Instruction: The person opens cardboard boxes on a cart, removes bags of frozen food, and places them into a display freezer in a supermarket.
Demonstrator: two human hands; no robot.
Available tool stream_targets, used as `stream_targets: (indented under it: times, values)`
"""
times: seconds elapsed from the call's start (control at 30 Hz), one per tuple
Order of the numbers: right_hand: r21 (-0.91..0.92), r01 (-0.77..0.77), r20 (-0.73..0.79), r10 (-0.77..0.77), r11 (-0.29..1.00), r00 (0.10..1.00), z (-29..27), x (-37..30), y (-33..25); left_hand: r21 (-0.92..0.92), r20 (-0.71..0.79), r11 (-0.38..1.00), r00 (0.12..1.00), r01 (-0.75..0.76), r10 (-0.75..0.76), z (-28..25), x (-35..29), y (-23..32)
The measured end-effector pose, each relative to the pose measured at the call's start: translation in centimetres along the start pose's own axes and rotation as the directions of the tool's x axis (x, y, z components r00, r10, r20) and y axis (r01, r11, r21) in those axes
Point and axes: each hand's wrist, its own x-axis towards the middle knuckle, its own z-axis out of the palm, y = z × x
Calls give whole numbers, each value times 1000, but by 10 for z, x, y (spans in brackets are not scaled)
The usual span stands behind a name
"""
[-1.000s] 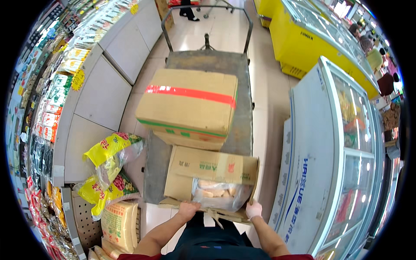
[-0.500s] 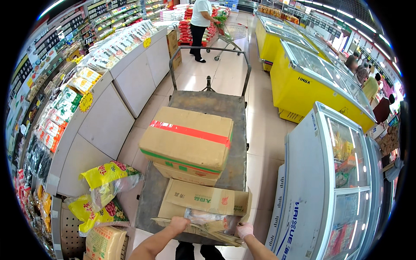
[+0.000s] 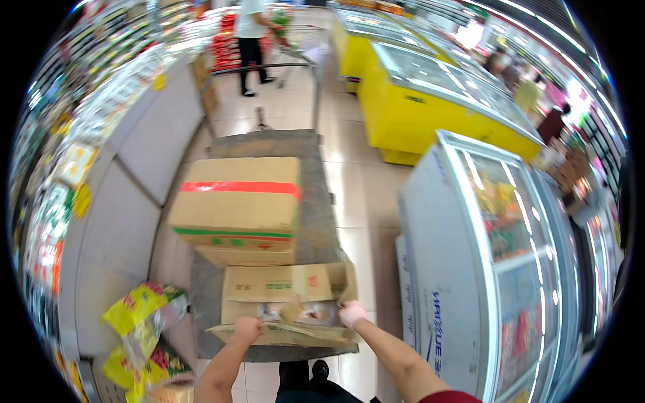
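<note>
Open cardboard carton [image 3: 255, 285] at the near end of a platform trolley [image 3: 316, 228], before a second carton [image 3: 235, 208] sealed with red tape. The left hand [image 3: 247, 329] grasps the near flap [image 3: 295, 336]; the right hand [image 3: 351, 314], apparently gloved, grips the right-hand edge. Opening appears complete; plastic-wrapped contents [image 3: 321, 314] remain inside, partly hidden, flaps unclosed.

Passage at one o'clock, blocked at eleven

From the open box [image 3: 259, 289], bare cart platform [image 3: 317, 228] runs toward one — room for a hand. Stacked cartons [image 3: 235, 211] block eleven; a white freezer [image 3: 447, 269] walls off three, floor [image 3: 373, 269] between. Yellow bags [image 3: 131, 312] crowd nine. Flaps [image 3: 289, 336] narrow the box's mouth — how much, blur makes hard to say.
</note>
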Motion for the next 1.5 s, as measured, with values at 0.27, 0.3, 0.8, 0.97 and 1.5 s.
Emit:
stream_targets:
  times: [0.27, 0.3, 0.8, 0.97, 1.5]
  values:
    - [93, -142, 32, 140, 985, 990, -50, 82, -27, 1, -36, 999, 998, -50, 50, -45, 80, -32]
    - [55, -145, 67, 141, 988, 988, -55, 92, -30, -22, -40, 998, 998, -58, 58, -48, 89, -33]
    - [158, 36, -33, -31, 987, 999, -154, 239, -83, -10, -113, 1000, 994, -1, 0, -155, 227, -52]
    - [80, 71, 3, -72, 994, 997, -181, 286, -96, -4, -111, 997, 991, 76, -76, -171, 273, -51]
    - [-139, -61, -96, 48, 988, 994, -278, 413, -152, -75, -127, 995, 989, 62, -71, -213, 384, -83]
